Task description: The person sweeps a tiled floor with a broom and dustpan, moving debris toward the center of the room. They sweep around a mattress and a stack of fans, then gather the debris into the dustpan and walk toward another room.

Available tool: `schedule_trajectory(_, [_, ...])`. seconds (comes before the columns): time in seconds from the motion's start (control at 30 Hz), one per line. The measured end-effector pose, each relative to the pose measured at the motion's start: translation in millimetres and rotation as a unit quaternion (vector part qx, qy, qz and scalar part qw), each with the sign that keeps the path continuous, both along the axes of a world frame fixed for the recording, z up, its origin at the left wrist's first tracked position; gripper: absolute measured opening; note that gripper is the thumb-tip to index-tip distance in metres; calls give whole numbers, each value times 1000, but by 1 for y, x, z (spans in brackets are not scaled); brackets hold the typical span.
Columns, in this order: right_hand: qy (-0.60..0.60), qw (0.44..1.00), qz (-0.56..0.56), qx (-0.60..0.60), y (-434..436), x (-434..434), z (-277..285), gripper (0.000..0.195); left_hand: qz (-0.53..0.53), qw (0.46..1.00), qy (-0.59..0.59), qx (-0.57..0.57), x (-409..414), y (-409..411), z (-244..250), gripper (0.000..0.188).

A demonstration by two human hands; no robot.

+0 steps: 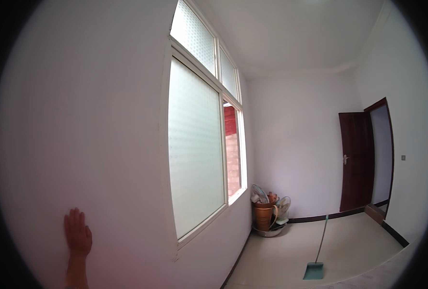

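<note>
My left hand (pixel 77 231) is raised at the lower left, its back towards me, against the pale wall (pixel 120 144). The fingers point upward, held close together, and the thumb lies near them; nothing shows in the hand. Whether the whole palm touches the wall cannot be told. To the right of the hand is a window (pixel 197 151) with a white frame and frosted panes; its far lower part shows a brick wall and something red outside. My right hand is out of view.
A green long-handled dustpan (pixel 313 271) stands on the tiled floor (pixel 282 256). In the far corner, a brown bucket (pixel 262 216) and electric fans (pixel 283 209) sit in or by a metal basin (pixel 268 233). A dark red door (pixel 356 162) stands ajar at the right.
</note>
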State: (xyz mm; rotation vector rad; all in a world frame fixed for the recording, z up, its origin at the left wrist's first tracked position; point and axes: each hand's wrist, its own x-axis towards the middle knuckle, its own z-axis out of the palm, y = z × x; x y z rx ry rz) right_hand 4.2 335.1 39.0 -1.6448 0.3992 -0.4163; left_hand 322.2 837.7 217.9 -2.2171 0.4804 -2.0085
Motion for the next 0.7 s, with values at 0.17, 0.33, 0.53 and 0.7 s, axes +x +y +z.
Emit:
schedule_trajectory(0.17, [-29,999,37,-6,4,9,8,10,21,1000,2,1,6,3,-2,42])
schedule_trajectory(0.33, [-63,993,100,-12,10,23,19,10,62,997,50,8,2,10,5,47])
schedule_trajectory(0.53, [-85,984,154,-23,22,46,33,11,39,995,90,16,-24,11,13,46])
schedule_trajectory(0.7, [-95,971,218,-16,47,92,46,11,107,992,46,41,-22,46,24,44])
